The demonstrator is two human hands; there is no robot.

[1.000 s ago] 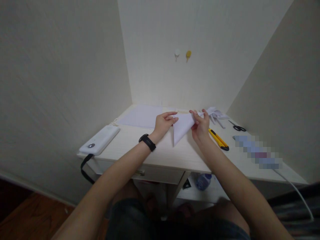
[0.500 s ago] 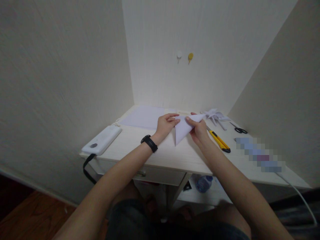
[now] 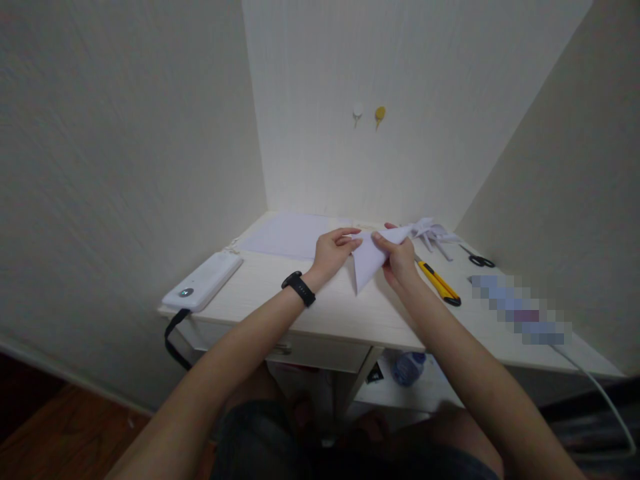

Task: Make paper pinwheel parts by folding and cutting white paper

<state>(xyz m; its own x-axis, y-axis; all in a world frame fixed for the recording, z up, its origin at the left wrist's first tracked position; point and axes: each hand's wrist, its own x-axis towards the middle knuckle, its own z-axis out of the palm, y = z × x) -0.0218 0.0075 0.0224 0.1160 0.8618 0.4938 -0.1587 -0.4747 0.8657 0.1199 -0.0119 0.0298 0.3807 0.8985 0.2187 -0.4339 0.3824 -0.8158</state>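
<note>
A white folded paper (image 3: 369,261), tapering to a point at the near end, lies on the pale wooden desk (image 3: 325,308). My left hand (image 3: 332,249), with a black watch on its wrist, rests its fingertips on the paper's left edge. My right hand (image 3: 400,257) pinches the paper's upper right part between thumb and fingers. Both hands meet over the paper near the middle of the desk.
A yellow utility knife (image 3: 437,283) lies right of my right hand, with black scissors (image 3: 477,257) and crumpled folded paper (image 3: 433,232) behind it. A flat white sheet (image 3: 290,235) lies at the back left. A white device with a black strap (image 3: 203,282) sits at the left edge.
My right hand slid from the paper's far right tip toward the middle and now pinches it closer to my left hand. The paper has shifted slightly; my left hand barely moved.
</note>
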